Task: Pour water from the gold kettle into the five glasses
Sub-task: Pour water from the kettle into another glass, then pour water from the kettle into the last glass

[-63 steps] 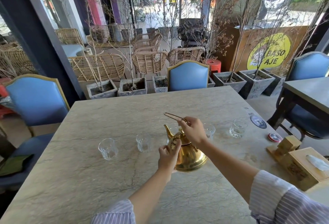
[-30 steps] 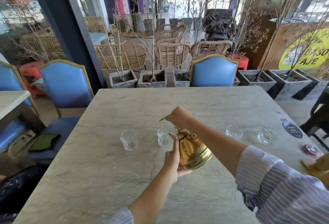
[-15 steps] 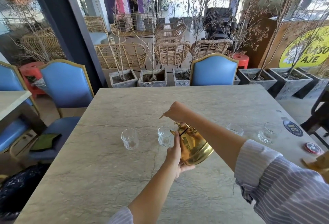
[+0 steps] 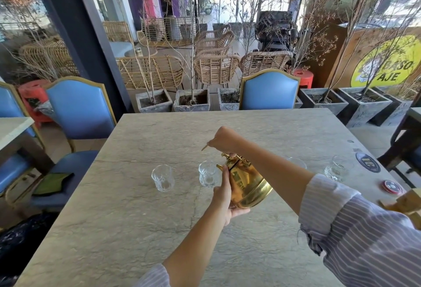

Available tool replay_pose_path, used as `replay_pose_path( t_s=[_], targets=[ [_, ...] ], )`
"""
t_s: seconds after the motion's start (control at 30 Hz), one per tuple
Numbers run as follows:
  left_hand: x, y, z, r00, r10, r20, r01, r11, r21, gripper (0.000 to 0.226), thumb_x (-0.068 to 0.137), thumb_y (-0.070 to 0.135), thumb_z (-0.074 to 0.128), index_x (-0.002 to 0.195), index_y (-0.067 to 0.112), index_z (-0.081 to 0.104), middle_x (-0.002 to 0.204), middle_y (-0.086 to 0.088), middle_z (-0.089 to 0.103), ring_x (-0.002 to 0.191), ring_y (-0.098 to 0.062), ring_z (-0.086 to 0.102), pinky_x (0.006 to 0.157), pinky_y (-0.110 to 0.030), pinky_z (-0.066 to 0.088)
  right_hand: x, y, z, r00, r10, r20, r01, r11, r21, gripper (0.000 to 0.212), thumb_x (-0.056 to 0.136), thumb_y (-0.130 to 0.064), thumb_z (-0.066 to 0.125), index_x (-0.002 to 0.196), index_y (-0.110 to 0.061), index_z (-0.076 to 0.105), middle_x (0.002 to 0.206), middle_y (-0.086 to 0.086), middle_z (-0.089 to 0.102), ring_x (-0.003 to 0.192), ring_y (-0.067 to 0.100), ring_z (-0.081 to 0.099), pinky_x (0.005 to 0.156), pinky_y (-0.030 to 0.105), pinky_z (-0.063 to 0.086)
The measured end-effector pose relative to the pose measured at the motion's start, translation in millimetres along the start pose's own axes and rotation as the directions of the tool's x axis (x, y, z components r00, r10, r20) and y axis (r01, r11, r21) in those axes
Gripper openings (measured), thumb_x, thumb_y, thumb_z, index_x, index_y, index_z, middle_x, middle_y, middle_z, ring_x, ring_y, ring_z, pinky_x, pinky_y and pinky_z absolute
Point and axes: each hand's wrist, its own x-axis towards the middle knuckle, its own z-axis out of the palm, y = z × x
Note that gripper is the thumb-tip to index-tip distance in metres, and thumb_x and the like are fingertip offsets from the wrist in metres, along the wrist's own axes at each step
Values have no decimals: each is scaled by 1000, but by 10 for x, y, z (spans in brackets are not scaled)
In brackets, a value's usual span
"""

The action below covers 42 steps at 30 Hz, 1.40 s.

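Observation:
The gold kettle [image 4: 247, 184] hangs tilted over the stone table [image 4: 159, 229], its spout at the rim of the second glass from the left [image 4: 207, 174]. My right hand [image 4: 224, 139] is closed on the kettle's thin handle from above. My left hand [image 4: 224, 197] cups the kettle's side and underside. The leftmost glass [image 4: 163, 177] stands apart to the left. Another glass [image 4: 297, 163] peeks out behind my right forearm, and one more [image 4: 337, 168] stands at the far right. The middle glass is hidden behind the kettle and arm.
A round red coaster [image 4: 391, 187] and a numbered disc [image 4: 368, 161] lie near the table's right edge, by a wooden holder [image 4: 407, 202]. Blue chairs stand at the far side [image 4: 270, 90] and left [image 4: 79, 109]. Stone planters line the back.
The kettle has been lifted off the table, carried left and tipped toward the second glass. My left hand moved from the lid to the kettle's side. My view shifted left.

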Motion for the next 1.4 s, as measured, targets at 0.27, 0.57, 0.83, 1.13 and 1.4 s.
replay_pose_path(
  t_s=[0.27, 0.57, 0.83, 1.13, 1.4],
  targets=[
    [-39, 36, 30, 1000, 9, 8, -9, 1000, -1, 122, 44, 93, 62, 140, 18, 50, 136, -19, 60, 118, -43, 62, 54, -45, 62, -28, -31, -57, 1000, -17, -7, 17, 999, -49, 33, 94, -26, 59, 70, -8, 45, 61, 8, 49, 42, 22, 49, 38, 26, 43],
    [6, 26, -12, 1000, 10, 7, -10, 999, 33, 114, 51, 92, 60, 137, 17, 51, 132, -18, 62, 105, -39, 66, 55, -46, 63, -65, -11, -47, 999, -38, -19, 38, 998, -40, 31, 94, -27, 58, 74, -4, 51, 55, 6, 49, 40, 20, 47, 40, 24, 40],
    [144, -38, -173, 998, 53, -33, -48, 992, 121, 103, 58, 88, 65, 128, 13, 55, 124, -17, 65, 108, -38, 67, 56, -45, 63, -101, 226, 119, 989, -71, -129, 74, 997, 16, 32, 92, -29, 55, 70, -6, 61, 63, 8, 54, 52, 18, 45, 46, 25, 30],
    [165, -75, -390, 983, 135, -127, -111, 977, 180, 92, 62, 80, 72, 126, 18, 47, 132, -11, 56, 121, -35, 60, 79, -53, 64, -248, 415, 410, 945, -71, -319, 168, 943, 286, 39, 86, -29, 59, 81, 9, 68, 67, 18, 69, 54, 17, 51, 51, 26, 38],
    [152, 16, -683, 917, 332, -222, -280, 930, 237, 128, 28, 100, 62, 123, 17, 43, 101, 2, 59, 109, -30, 63, 97, -58, 56, -307, 80, 511, 933, -202, -298, 305, 883, 356, 39, 87, -28, 59, 88, 9, 68, 78, 25, 70, 57, 15, 50, 54, 28, 40]
  ],
)
